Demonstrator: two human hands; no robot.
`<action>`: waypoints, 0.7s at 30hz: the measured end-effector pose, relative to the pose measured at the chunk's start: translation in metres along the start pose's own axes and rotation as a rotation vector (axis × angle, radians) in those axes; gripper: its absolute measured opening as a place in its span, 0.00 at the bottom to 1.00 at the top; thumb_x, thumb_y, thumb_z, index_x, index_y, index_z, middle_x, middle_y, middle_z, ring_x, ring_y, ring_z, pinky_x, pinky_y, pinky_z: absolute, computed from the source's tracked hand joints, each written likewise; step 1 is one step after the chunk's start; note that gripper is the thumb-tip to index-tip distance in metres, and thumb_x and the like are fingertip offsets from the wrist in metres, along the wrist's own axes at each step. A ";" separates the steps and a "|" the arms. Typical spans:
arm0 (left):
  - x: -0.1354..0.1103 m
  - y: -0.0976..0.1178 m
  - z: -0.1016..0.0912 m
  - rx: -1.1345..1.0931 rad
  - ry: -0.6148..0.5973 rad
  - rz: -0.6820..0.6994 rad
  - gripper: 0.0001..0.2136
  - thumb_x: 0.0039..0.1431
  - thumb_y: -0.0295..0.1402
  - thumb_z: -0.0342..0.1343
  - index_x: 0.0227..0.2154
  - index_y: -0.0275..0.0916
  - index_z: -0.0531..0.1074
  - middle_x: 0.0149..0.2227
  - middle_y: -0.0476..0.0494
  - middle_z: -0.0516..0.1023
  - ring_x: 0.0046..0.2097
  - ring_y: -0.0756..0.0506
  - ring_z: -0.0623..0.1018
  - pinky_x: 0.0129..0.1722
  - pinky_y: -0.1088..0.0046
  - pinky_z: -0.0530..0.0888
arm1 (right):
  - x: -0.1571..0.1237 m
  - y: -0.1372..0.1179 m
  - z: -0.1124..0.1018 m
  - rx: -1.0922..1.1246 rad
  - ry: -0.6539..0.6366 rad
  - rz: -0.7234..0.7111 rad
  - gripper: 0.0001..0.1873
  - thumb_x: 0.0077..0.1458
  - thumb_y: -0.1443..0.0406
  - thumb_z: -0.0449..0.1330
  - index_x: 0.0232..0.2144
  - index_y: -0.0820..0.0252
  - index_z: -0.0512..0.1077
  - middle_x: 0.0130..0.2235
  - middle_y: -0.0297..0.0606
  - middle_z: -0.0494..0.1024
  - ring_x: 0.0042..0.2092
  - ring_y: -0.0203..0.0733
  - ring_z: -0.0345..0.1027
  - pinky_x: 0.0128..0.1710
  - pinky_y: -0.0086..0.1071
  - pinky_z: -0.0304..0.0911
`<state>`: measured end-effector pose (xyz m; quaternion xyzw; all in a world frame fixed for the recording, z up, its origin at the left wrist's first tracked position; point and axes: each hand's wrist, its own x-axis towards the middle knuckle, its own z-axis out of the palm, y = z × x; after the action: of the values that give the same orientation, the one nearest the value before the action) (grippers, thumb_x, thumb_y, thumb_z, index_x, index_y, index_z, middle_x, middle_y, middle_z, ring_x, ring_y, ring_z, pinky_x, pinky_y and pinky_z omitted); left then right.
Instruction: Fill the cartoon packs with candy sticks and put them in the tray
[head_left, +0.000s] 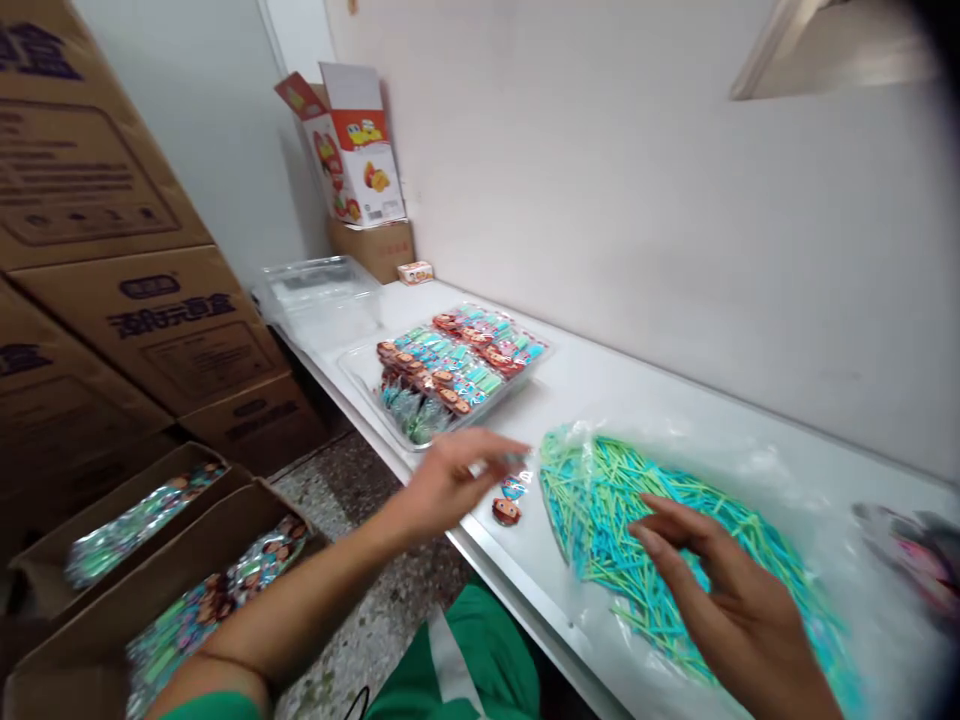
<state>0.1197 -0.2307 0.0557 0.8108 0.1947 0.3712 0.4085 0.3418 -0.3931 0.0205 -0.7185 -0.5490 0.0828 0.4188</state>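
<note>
My left hand [454, 480] is over the table's front edge, slightly blurred, with thumb and fingers apart. Just past its fingertips, on the white table, lie a small brown-haired cartoon head piece [506, 511] and a small blue printed piece [513, 488]. My right hand [739, 610] hovers over a large clear plastic bag [675, 430], its thumb and forefinger apart and nothing visible between them. Inside the bag is a heap of thin green and blue sticks [615, 510]. Left of the bag, a clear plastic tray [360, 375] holds rows of wrapped cartoon-headed packets [442, 365].
Clear plastic containers [322, 290] stand at the table's far end, near an open printed carton [360, 150] on a brown box [375, 250]. Stacked cartons [165, 330] rise at left. Below them, open boxes [247, 500] hold wrapped packets. A wall [637, 220] runs behind the table.
</note>
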 end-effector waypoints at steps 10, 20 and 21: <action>0.039 -0.139 -0.183 0.797 0.651 -0.296 0.12 0.51 0.36 0.51 0.32 0.34 0.75 0.27 0.46 0.76 0.30 0.48 0.73 0.31 0.76 0.67 | -0.004 0.031 0.000 0.009 -0.010 0.209 0.22 0.51 0.48 0.55 0.45 0.49 0.71 0.42 0.37 0.78 0.39 0.42 0.75 0.30 0.23 0.71; 0.047 -0.185 -0.173 0.989 0.148 -0.596 0.15 0.49 0.46 0.49 0.22 0.37 0.70 0.22 0.44 0.72 0.28 0.45 0.71 0.27 0.74 0.61 | -0.007 0.034 -0.003 -0.056 -0.077 0.131 0.17 0.54 0.52 0.55 0.42 0.52 0.72 0.36 0.37 0.79 0.33 0.39 0.75 0.23 0.22 0.68; 0.049 -0.186 -0.174 1.002 0.104 -0.619 0.17 0.49 0.47 0.48 0.22 0.38 0.70 0.23 0.43 0.73 0.29 0.44 0.72 0.29 0.74 0.62 | -0.008 0.033 -0.003 -0.063 -0.077 0.114 0.17 0.54 0.53 0.55 0.42 0.52 0.72 0.35 0.37 0.79 0.33 0.39 0.74 0.23 0.22 0.68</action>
<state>0.0170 -0.0004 -0.0052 0.7913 0.5935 0.1367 0.0548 0.3640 -0.4025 -0.0030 -0.7578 -0.5253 0.1168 0.3690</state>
